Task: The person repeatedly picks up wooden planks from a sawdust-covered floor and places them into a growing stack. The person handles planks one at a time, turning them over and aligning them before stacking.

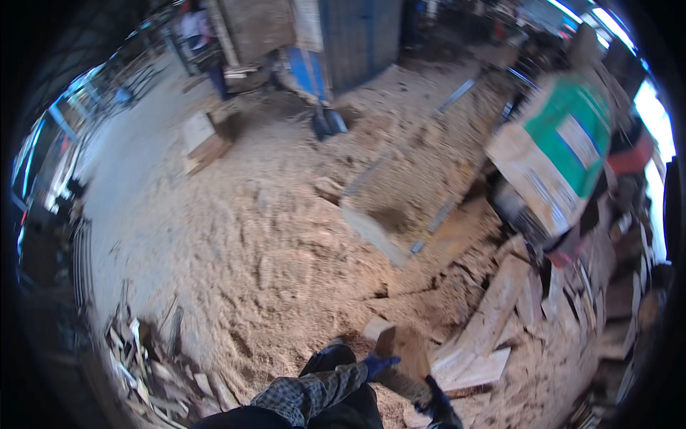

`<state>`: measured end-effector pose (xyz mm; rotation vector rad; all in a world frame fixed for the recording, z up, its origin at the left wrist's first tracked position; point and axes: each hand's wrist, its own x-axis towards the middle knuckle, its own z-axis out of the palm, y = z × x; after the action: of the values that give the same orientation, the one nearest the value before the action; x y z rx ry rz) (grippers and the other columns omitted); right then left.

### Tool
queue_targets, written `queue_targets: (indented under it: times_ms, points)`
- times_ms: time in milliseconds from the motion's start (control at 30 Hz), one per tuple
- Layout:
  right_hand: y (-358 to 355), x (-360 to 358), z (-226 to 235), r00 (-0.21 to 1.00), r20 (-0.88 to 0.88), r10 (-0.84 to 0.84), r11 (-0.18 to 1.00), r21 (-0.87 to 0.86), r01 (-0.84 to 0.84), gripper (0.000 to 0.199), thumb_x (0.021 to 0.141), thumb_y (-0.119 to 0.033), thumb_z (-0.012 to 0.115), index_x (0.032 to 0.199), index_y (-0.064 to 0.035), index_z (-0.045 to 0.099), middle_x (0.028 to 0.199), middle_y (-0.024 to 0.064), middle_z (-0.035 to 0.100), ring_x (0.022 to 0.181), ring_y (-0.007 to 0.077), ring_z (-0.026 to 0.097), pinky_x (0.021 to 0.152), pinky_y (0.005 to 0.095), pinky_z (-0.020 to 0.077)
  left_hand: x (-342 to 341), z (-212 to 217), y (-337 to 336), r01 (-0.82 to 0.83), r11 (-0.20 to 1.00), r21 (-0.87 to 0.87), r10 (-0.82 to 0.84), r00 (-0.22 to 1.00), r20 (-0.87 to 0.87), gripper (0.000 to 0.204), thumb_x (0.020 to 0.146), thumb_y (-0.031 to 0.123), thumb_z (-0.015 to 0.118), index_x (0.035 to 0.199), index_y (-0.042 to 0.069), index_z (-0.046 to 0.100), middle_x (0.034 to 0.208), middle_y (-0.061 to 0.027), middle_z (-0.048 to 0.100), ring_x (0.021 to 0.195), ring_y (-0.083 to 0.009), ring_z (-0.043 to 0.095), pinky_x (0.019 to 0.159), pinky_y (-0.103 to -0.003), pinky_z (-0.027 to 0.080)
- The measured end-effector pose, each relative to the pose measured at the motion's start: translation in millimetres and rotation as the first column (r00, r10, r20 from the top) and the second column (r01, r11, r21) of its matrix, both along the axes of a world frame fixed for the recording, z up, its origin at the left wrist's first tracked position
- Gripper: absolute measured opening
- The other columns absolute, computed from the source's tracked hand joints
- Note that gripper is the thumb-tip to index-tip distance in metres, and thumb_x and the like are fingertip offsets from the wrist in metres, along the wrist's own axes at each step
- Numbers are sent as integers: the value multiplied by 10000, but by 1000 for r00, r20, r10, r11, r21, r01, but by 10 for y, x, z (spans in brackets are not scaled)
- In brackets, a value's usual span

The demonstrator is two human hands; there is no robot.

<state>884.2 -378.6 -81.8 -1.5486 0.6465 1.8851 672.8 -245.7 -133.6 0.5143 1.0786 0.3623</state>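
At the near edge, the person's left hand [376,365], in a blue glove, grips the near left edge of a wood block [401,348], fingers closed on it. The right hand [437,405], also gloved, lies just beside the block's near right side; whether it is closed on the wood cannot be told. The block sits on the sawdust floor [236,243], near the bottom centre. To its right, planks [500,314] and offcuts crowd close, leaving little room on that side. To the near left lies a heap of scraps [143,365]. Between them the floor opens wide toward the far side, broken only by a slab [379,229] in the middle and a small crate [204,139] at far left. A green and tan box [564,154] stands at far right, and a blue door [361,36] closes the far end.
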Motion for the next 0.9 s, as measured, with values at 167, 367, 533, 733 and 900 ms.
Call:
queue_targets:
  times_ms: [167,367,533,733,900]
  points:
    - [454,-1275,33,987,-136,88,992,104,-74,509,844,-492,578,1180,-110,553,985,87,622,732,209,599,591,345,503,-1331,-392,-445,233,958,-169,-245,968,-57,366,879,198,583,1221,76,534,1112,-89,605,999,-182,587,856,-325,479]
    - [1443,-2661,-238,941,-245,235,951,257,-171,555,841,-454,595,1229,-71,495,1099,107,587,765,202,596,579,351,517,-2925,-783,124,319,943,93,-301,938,-170,354,946,188,472,1297,144,482,1193,-87,571,1046,-163,568,924,-301,437]
    - [3316,-3710,-809,794,-41,606,784,198,-588,508,872,-420,568,1245,-87,483,1038,111,597,741,165,588,531,322,492,-4442,-517,1750,-357,934,26,357,921,-156,552,783,328,711,1182,-8,527,1016,-81,622,813,-177,617,718,-305,525]
    - [6446,-6279,403,554,555,620,363,423,-830,710,723,-550,680,1183,-27,543,870,65,614,618,142,572,518,285,473,-6652,1044,4071,-674,581,457,739,672,52,456,792,341,696,1052,-21,600,915,-111,635,770,-185,615,667,-313,517]
    - [7339,-7331,1965,710,471,523,188,749,-635,586,821,-445,633,1190,-13,490,930,78,598,708,126,589,591,256,502,-7711,2249,5571,-899,267,348,941,320,105,661,812,428,645,1333,137,362,1046,-129,603,733,-270,618,657,-369,511]
